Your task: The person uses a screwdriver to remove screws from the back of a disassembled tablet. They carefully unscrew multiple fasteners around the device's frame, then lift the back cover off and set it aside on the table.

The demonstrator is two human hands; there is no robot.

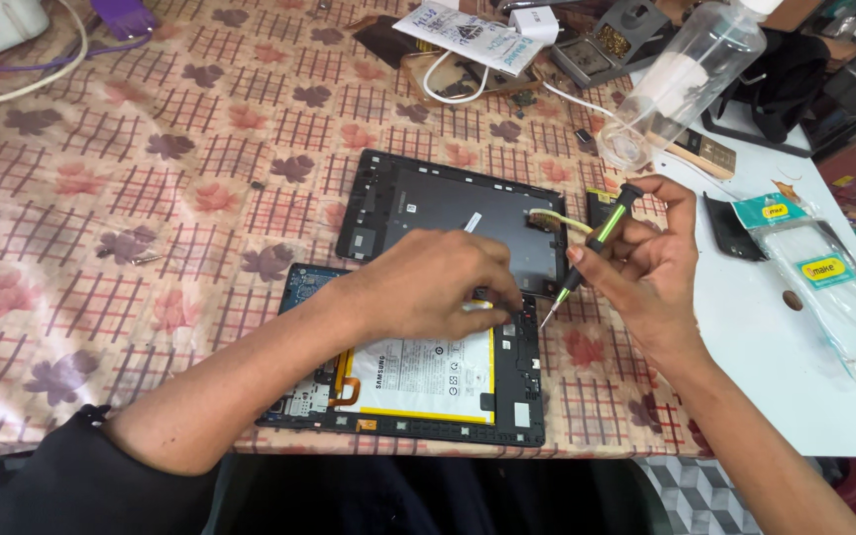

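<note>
The right hand point(646, 263) kept a closed grip on a slim black-and-green screwdriver point(591, 248), its tip angled down toward the upper right corner of the opened tablet point(418, 381). The left hand point(433, 287) lay curled over that tablet's top edge, pinching small metal tweezers point(478, 306) between its fingertips. The tablet, its white battery point(423, 376) exposed, lay at the near edge of the worktop point(151, 198). Just behind it rested the detached dark back cover point(448, 213), and a clear plastic bottle point(686, 74) lay farther right.
</note>
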